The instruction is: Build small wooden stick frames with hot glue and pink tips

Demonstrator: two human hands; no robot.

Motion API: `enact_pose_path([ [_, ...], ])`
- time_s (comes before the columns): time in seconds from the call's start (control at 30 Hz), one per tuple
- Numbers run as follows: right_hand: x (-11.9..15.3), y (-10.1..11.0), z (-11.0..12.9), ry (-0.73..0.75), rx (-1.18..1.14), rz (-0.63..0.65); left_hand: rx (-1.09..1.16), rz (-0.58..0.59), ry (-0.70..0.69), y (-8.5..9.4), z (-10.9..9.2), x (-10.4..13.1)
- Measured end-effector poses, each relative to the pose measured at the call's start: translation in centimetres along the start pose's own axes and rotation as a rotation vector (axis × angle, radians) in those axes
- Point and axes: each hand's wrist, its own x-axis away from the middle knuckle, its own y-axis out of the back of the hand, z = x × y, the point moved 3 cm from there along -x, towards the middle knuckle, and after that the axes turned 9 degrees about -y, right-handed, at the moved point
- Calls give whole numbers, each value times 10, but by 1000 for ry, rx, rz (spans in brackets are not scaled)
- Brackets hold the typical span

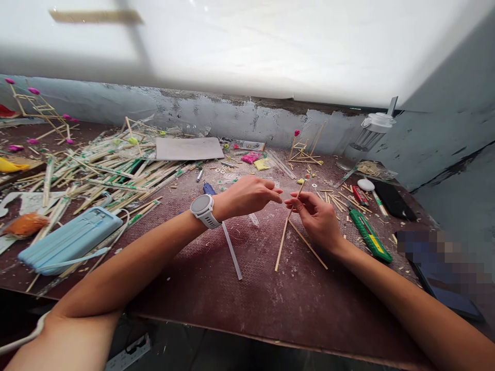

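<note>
My right hand pinches a thin wooden stick between thumb and fingers; its lower end slants down toward me. A second wooden stick meets it just below the fingers, and together they form an upside-down V. Close by on the left, my left hand has its fingertips pressed together; whatever they hold, if anything, is too small to make out. Behind the left wrist, which wears a watch, part of a blue glue gun shows. A translucent glue stick lies below that wrist.
Wrapped chopsticks pile up at left, near a light-blue power bank. Small stick frames stand at the back. On the right are a green utility knife, a black phone and a clear cup.
</note>
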Motion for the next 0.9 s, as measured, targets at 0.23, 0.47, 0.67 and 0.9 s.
enact_pose_path([
  [0.23, 0, 0, -2, -17, -42, -6, -118, -40, 328, 7, 10, 2],
  [0.47, -4, 1, -1, -28, -58, -15, -97, -1, 506, 6, 23, 7],
  [0.67, -17, -1, -2, -19, -65, -21, 2, 7, 374, 0, 23, 4],
  [0.9, -24, -3, -8, -23, 2, 2, 13, -58, 313, -2, 21, 6],
])
